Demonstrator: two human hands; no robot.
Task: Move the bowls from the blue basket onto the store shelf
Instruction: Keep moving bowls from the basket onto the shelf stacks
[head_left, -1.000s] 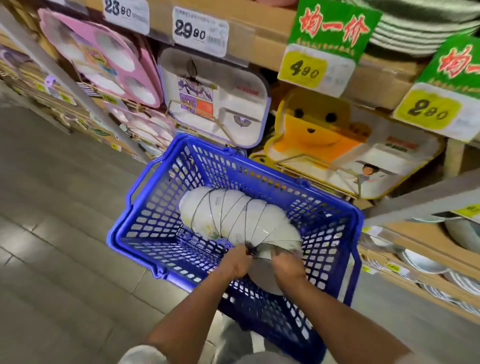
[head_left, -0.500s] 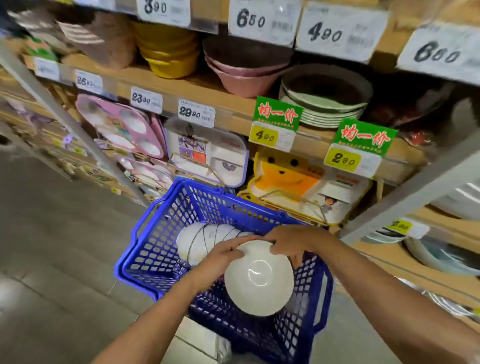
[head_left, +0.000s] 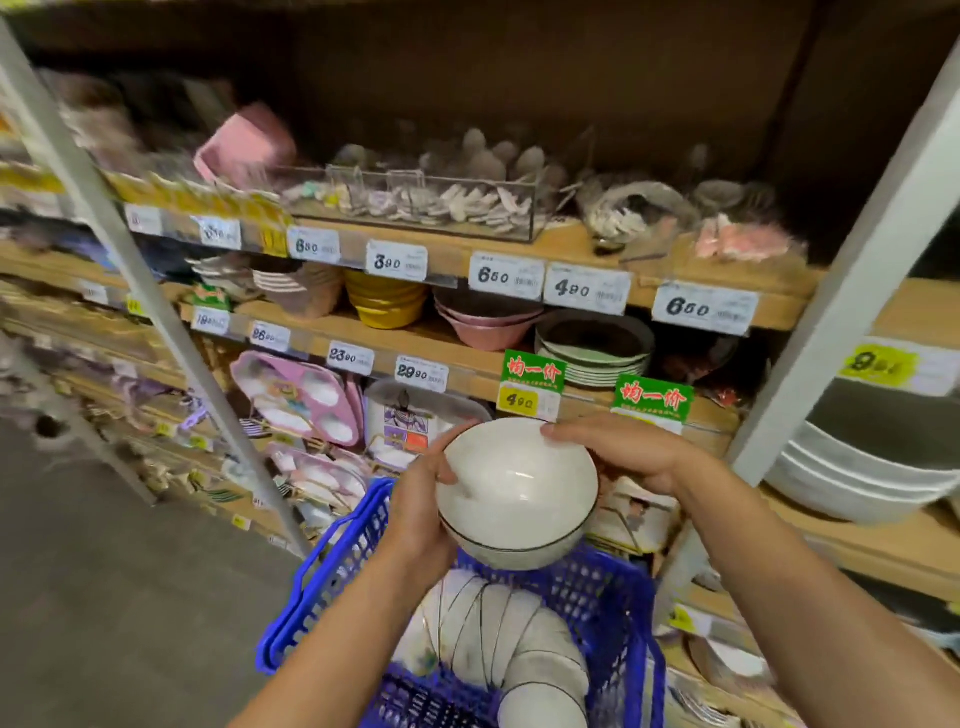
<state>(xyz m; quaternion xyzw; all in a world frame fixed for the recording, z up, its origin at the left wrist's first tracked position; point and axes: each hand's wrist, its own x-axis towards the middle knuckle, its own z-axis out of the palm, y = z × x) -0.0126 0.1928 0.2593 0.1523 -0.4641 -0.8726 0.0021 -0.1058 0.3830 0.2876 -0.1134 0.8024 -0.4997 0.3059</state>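
A white bowl (head_left: 514, 488) with a thin dark rim hangs in the air above the blue basket (head_left: 618, 613), its opening tilted toward me. My left hand (head_left: 421, 514) grips its left side and my right hand (head_left: 623, 452) grips its upper right rim. Below them, a curved row of several nested white bowls (head_left: 493, 639) lies on its side inside the basket. The wooden store shelf (head_left: 467, 364) with price tags stands right behind the raised bowl.
Shelf levels hold yellow bowls (head_left: 384, 301), pink bowls (head_left: 483, 322), green plates (head_left: 592, 353), pink divided trays (head_left: 296, 395) and big white basins (head_left: 857, 478). A grey upright post (head_left: 156, 312) slants at the left, another (head_left: 852, 291) at the right. Grey aisle floor (head_left: 130, 597) lies on the left.
Both hands lifted one bowl out of the row in the basket and raised it up in front of the shelf. My view tilted upward, showing higher shelves.
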